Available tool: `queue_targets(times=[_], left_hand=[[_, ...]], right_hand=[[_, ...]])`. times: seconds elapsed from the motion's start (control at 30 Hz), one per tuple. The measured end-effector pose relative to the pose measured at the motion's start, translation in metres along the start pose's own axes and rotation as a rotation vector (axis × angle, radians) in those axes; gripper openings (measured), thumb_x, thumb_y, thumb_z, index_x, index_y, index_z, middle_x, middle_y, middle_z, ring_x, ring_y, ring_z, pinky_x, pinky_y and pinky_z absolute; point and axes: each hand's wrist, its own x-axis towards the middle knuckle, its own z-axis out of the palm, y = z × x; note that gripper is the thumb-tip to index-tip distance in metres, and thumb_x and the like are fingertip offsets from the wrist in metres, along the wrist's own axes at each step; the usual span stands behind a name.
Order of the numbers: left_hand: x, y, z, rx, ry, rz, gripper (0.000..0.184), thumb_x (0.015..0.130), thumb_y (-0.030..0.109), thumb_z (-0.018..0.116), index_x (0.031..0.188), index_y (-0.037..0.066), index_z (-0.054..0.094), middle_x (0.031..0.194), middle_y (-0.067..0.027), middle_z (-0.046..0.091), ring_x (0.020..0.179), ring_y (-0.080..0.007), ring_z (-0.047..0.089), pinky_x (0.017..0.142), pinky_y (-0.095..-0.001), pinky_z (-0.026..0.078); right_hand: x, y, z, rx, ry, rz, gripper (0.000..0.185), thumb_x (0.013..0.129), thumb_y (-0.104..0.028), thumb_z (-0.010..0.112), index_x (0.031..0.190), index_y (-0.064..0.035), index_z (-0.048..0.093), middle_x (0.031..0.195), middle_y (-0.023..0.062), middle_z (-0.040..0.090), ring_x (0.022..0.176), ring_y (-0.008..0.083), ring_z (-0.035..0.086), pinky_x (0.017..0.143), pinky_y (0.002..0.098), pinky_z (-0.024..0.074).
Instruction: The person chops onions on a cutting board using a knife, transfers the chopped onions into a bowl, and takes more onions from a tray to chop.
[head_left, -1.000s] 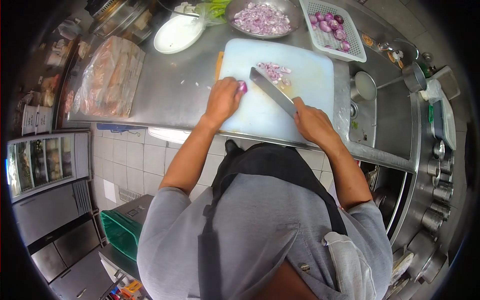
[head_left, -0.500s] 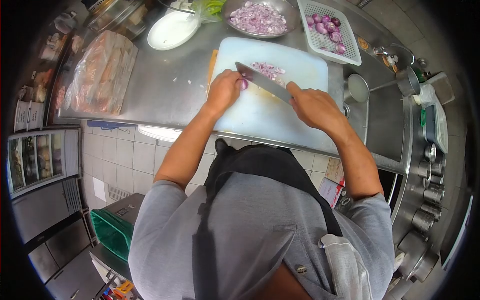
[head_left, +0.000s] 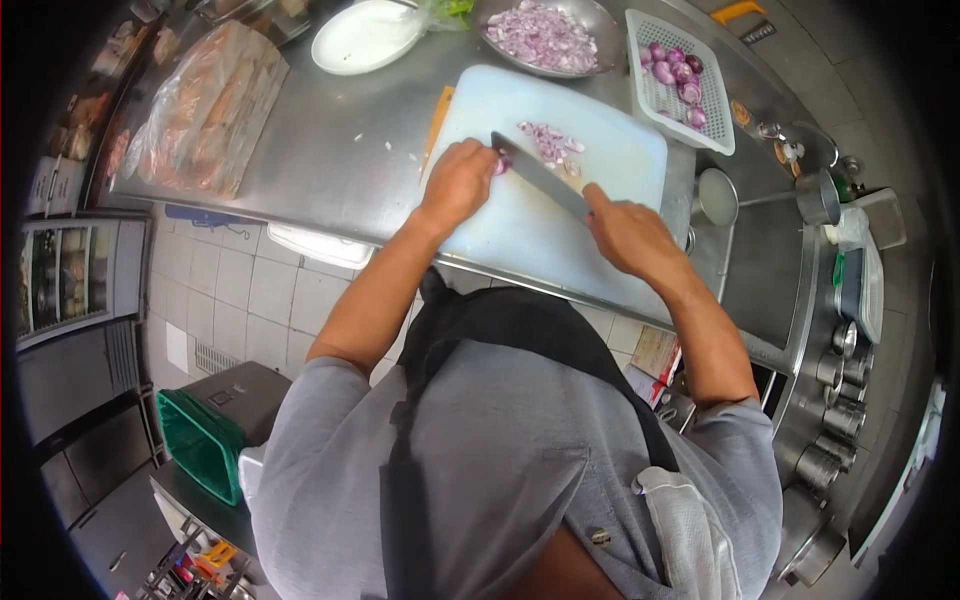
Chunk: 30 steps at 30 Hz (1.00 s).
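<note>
My right hand (head_left: 632, 232) is wrapped round the handle of a kitchen knife (head_left: 545, 178), its broad blade slanting up to the left over the white cutting board (head_left: 500, 240). The blade's tip end lies at a piece of red onion (head_left: 502, 163). My left hand (head_left: 460, 183) has its fingers curled on that onion and partly hides it. Beyond the blade, a small heap of chopped red onion (head_left: 550, 143) rests on the board.
Behind the board stand a metal bowl of chopped onion (head_left: 545, 38) and a white basket (head_left: 640, 105) of peeled red onions. A white plate (head_left: 365, 38) and a bagged stack (head_left: 205, 110) are on the left. A metal pot (head_left: 716, 197) sits right of the board.
The view has turned slightly, so the board and bowl appear shifted. My hands keep their holds on the knife and the onion, the blade still beside the left fingers.
</note>
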Motion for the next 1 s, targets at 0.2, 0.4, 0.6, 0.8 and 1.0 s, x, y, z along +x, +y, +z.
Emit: queue_targets(times=[0.2,0.4,0.6,0.8,1.0], left_hand=[[0.003,0.000,0.000,-0.024,0.008,-0.006,0.007,0.086,0.002,0.072,0.092,0.005,0.069,0.090,-0.0130,0.062,0.088,-0.0365,0.062,0.079,-0.0473,0.050],[-0.008,-0.003,0.001,-0.009,-0.007,-0.006,0.010,0.087,0.002,0.075,0.095,0.004,0.070,0.094,-0.0119,0.065,0.090,-0.0354,0.063,0.081,-0.0451,0.052],[-0.002,-0.004,-0.002,-0.004,-0.016,0.012,0.011,0.085,0.000,0.074,0.096,0.003,0.070,0.097,-0.0122,0.066,0.095,-0.0350,0.064,0.084,-0.0447,0.053],[0.018,-0.001,-0.009,0.031,-0.135,0.168,0.022,0.085,0.002,0.074,0.106,0.004,0.069,0.107,-0.0132,0.069,0.103,-0.0367,0.065,0.091,-0.0457,0.052],[0.021,0.013,-0.010,0.005,-0.338,-0.043,0.020,0.087,0.006,0.075,0.107,0.004,0.070,0.106,-0.0156,0.069,0.101,-0.0388,0.066,0.089,-0.0460,0.053]], right_hand=[[0.007,0.001,0.025,0.066,-0.014,0.039,0.022,0.102,-0.014,0.053,0.120,-0.0018,0.049,0.087,0.0296,0.071,0.084,0.0513,0.069,0.076,0.0617,0.0506],[0.003,-0.006,0.029,0.082,0.008,0.011,0.025,0.103,-0.014,0.055,0.123,-0.0016,0.047,0.087,0.0281,0.071,0.084,0.0502,0.069,0.076,0.0608,0.0511],[-0.023,-0.009,0.028,0.152,0.146,0.040,0.020,0.103,-0.015,0.055,0.116,-0.0021,0.046,0.083,0.0276,0.070,0.081,0.0507,0.069,0.074,0.0617,0.0508],[-0.036,0.004,0.060,0.182,0.133,0.159,0.020,0.104,-0.015,0.055,0.113,-0.0011,0.045,0.084,0.0291,0.070,0.082,0.0526,0.068,0.075,0.0637,0.0504],[-0.032,0.015,0.065,0.208,0.150,0.152,0.020,0.104,-0.015,0.054,0.114,-0.0007,0.046,0.085,0.0299,0.070,0.083,0.0534,0.068,0.077,0.0633,0.0509]])
